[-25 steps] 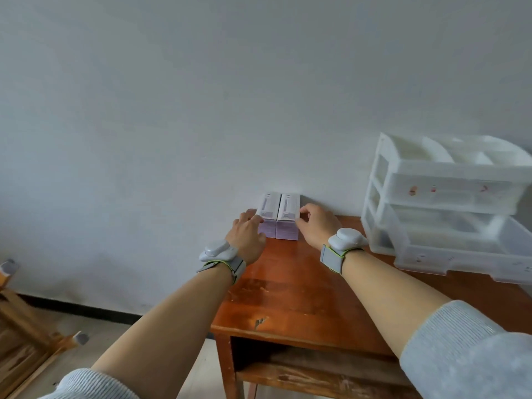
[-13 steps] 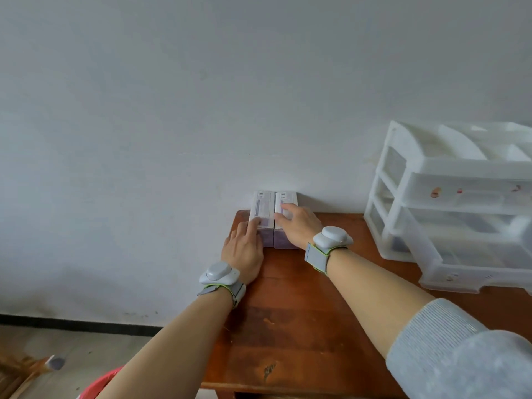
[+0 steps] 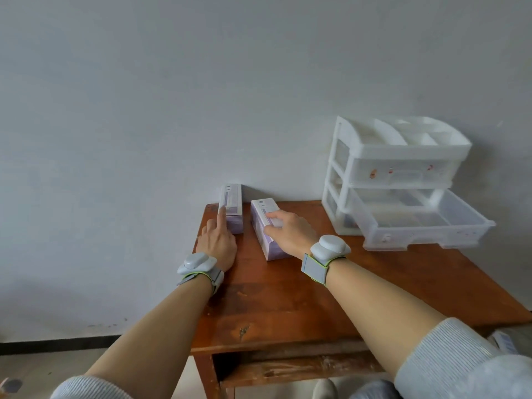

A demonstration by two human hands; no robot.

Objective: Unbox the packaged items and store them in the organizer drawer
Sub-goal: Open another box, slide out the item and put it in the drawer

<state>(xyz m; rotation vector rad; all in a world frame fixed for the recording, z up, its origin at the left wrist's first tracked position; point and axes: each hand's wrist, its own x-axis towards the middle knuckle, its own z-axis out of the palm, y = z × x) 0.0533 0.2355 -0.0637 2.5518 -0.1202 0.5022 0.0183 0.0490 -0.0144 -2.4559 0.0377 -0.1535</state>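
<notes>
Left hand (image 3: 216, 245): stretched forward over the far left corner of the wooden table (image 3: 288, 298), palm down, forefinger laid straight along the top of the left box (image 3: 231, 207); the other fingers are curled loosely and grip nothing.
Right hand (image 3: 288, 231): reaches forward from the right, palm down, fingers draped over the top of the right box (image 3: 266, 228) and thumb against its near left side, so the hand clasps the box from above.
Left forearm: bare, sleeve pushed up near the elbow, running diagonally from bottom left to the table's corner; a grey wrist device (image 3: 198, 262) is strapped on.
Right forearm: bare, grey sleeve bunched at bottom right, with a like wrist device (image 3: 329, 247).
Left box: white and purple, lying flat, its far end touching the wall (image 3: 201, 96).
Right box: same colours, lying flat and slightly angled, apart from the left box, nearer the person.
Organizer (image 3: 397, 168): white plastic, standing at the table's far right beside the wall; its lower drawer (image 3: 420, 223) is pulled out, its upper drawer is closed.
Inside the lower drawer: cannot tell through the translucent walls.
</notes>
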